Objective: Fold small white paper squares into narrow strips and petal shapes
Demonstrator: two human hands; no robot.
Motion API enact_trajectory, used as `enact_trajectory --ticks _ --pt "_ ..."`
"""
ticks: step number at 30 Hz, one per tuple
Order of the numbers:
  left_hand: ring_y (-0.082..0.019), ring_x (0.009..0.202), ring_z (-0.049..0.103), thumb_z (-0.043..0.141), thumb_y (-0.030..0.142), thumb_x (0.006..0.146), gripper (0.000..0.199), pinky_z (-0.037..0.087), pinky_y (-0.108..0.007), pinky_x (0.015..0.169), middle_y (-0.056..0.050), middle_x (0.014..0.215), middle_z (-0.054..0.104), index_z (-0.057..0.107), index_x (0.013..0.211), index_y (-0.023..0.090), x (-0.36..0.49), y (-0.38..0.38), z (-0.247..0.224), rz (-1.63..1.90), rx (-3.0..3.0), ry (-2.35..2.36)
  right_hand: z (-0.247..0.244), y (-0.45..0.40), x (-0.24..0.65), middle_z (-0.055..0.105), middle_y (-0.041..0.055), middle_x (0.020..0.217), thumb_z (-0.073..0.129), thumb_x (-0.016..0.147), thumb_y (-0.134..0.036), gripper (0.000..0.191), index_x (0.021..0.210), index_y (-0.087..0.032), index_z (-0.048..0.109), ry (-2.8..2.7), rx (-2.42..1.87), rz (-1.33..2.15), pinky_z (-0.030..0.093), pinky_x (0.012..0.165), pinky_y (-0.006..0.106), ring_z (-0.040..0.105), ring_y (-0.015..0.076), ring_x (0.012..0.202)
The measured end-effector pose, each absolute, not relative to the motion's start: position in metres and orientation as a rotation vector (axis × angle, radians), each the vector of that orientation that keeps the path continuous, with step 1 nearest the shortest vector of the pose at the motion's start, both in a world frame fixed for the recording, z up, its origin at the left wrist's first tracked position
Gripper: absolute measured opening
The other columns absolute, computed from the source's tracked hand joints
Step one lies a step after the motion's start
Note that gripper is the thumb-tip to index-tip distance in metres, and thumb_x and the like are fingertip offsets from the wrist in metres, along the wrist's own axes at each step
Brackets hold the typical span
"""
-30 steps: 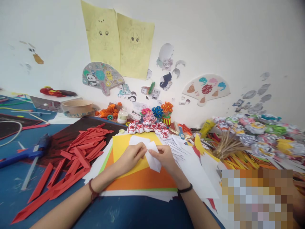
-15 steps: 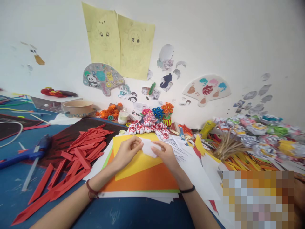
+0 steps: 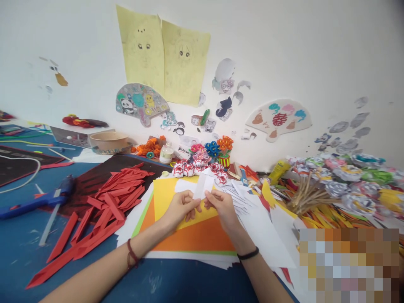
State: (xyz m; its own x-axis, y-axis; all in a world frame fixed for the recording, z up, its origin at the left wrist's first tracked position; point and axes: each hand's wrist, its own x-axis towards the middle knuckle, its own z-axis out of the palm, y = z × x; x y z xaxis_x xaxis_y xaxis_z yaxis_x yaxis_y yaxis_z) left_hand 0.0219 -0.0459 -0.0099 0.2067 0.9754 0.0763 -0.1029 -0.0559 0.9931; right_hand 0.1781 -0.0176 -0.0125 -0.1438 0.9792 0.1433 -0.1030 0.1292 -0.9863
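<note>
A small folded piece of white paper is held up between my two hands, creased lengthwise and pointed at its top. My left hand pinches its lower left corner between thumb and fingers. On the other side, my right hand grips the lower right edge the same way. Beneath both hands lie a yellow sheet and an orange sheet, stacked on green and white paper. Just behind the folded paper sit red-and-white paper flowers.
Red folded strips are heaped at left, beside a blue glue gun. White folded pieces lie right of my hands. Further right are thin sticks and many paper flowers. A round bowl stands near the wall.
The white paper has been turned upright and now shows a long, pointed shape. Both hands have come closer together and slightly lower. The view has shifted a little to the left.
</note>
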Motion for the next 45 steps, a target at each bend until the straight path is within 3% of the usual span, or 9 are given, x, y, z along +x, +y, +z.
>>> enact_trajectory --ticks 3,8,13,18,26,30,33,39,45 --pt "-0.008 0.046 0.051 0.059 0.042 0.083 0.027 0.035 -0.020 0.043 -0.001 0.071 0.063 0.050 0.082 0.017 0.014 -0.044 -0.004 1.075 1.478 0.978 -0.011 -0.016 0.183 0.062 0.0030 0.055 0.074 0.071 -0.049 0.039 0.059 -0.014 0.063 -1.335 -0.982 1.239 0.043 0.050 0.024 0.054 0.0120 0.049" --pt "-0.010 0.067 0.053 0.056 0.026 0.087 0.038 0.042 -0.024 0.065 -0.005 0.111 0.059 0.049 0.125 0.027 -0.012 -0.041 0.011 1.144 2.327 1.130 -0.011 -0.013 0.189 0.059 0.0018 0.048 0.075 0.068 -0.048 0.040 0.051 -0.015 0.059 -1.337 -1.016 1.240 0.038 0.044 0.024 0.050 0.0111 0.042" --pt "-0.012 0.070 0.052 0.037 0.013 0.093 0.035 0.035 -0.024 0.063 -0.004 0.094 0.061 0.067 0.104 0.027 -0.024 -0.039 0.011 0.961 2.899 1.058 -0.012 -0.011 0.189 0.059 0.0018 0.047 0.075 0.065 -0.050 0.041 0.051 -0.016 0.059 -1.421 -1.018 1.252 0.038 0.043 0.024 0.052 0.0119 0.041" --pt "-0.013 0.072 0.051 0.034 0.012 0.093 0.038 0.035 -0.024 0.064 -0.005 0.095 0.059 0.068 0.100 0.026 -0.024 -0.040 0.009 0.943 2.938 1.052 -0.009 -0.014 0.186 0.061 0.0020 0.049 0.073 0.069 -0.051 0.040 0.055 -0.016 0.062 -1.507 -0.985 1.288 0.042 0.047 0.024 0.054 0.0123 0.044" --pt "-0.020 0.093 0.051 0.049 0.029 0.094 0.020 0.040 -0.031 0.083 -0.005 0.095 0.056 0.066 0.086 0.022 -0.012 -0.040 0.014 1.244 2.431 1.157 -0.012 -0.018 0.180 0.070 0.0064 0.063 0.069 0.077 -0.048 0.034 0.071 -0.014 0.072 -1.529 -0.894 1.201 0.051 0.058 0.028 0.064 0.0162 0.057" --pt "-0.021 0.101 0.050 0.059 0.031 0.089 0.015 0.040 -0.033 0.089 -0.006 0.106 0.058 0.062 0.101 0.023 -0.008 -0.040 0.014 1.414 2.183 1.154 -0.013 -0.021 0.176 0.074 0.0085 0.074 0.073 0.076 -0.042 0.029 0.086 -0.014 0.074 -1.457 -0.864 1.222 0.054 0.066 0.032 0.069 0.0203 0.068" --pt "-0.020 0.095 0.053 0.061 0.032 0.087 0.028 0.043 -0.031 0.083 -0.006 0.107 0.061 0.058 0.112 0.022 -0.004 -0.039 0.009 1.438 2.007 1.161 -0.011 -0.024 0.172 0.075 0.0090 0.078 0.076 0.072 -0.039 0.032 0.092 -0.014 0.073 -1.412 -0.855 1.253 0.055 0.067 0.033 0.071 0.0221 0.071" --pt "-0.018 0.080 0.056 0.054 0.038 0.089 0.024 0.043 -0.028 0.074 -0.005 0.084 0.065 0.066 0.084 0.018 0.004 -0.040 0.001 1.342 1.898 1.260 -0.008 -0.026 0.168 0.074 0.0099 0.077 0.081 0.064 -0.040 0.039 0.088 -0.012 0.073 -1.297 -0.871 1.319 0.056 0.063 0.033 0.071 0.0225 0.066" --pt "-0.018 0.076 0.055 0.055 0.039 0.088 0.025 0.041 -0.027 0.069 -0.003 0.077 0.064 0.064 0.077 0.018 0.007 -0.042 -0.001 1.373 1.948 1.352 -0.010 -0.024 0.170 0.074 0.0093 0.076 0.081 0.065 -0.039 0.036 0.088 -0.012 0.074 -1.317 -0.862 1.400 0.055 0.061 0.030 0.071 0.0218 0.067"
